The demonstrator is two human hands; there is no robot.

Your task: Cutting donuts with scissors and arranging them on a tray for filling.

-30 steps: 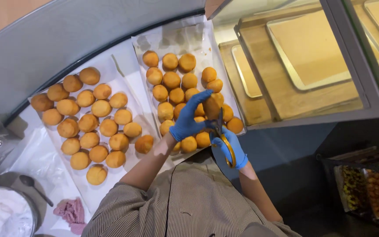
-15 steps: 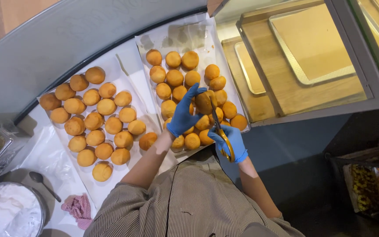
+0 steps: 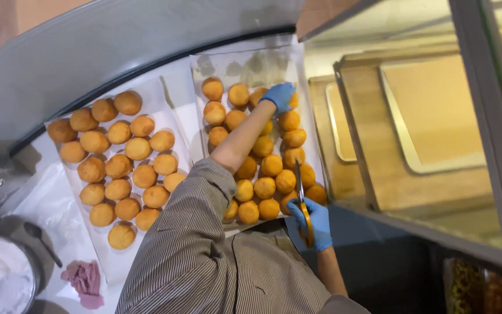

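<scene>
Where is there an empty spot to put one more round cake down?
Bare paper shows at the far end of the right tray, beyond the left hand, and at the near end of the left tray, beside the pink cloth. The golden balls are packed tight elsewhere.

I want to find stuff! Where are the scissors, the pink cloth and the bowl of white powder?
Scissors (image 3: 304, 209): head view, on the orange handle in the right hand.
Pink cloth (image 3: 84, 281): head view, its middle.
Bowl (image 3: 30, 261): head view, its right rim.

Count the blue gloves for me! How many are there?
2. One covers the left hand, reaching among the buns at the far end of the right-hand tray. The other covers the right hand, holding orange-handled scissors by the tray's near edge.
</scene>
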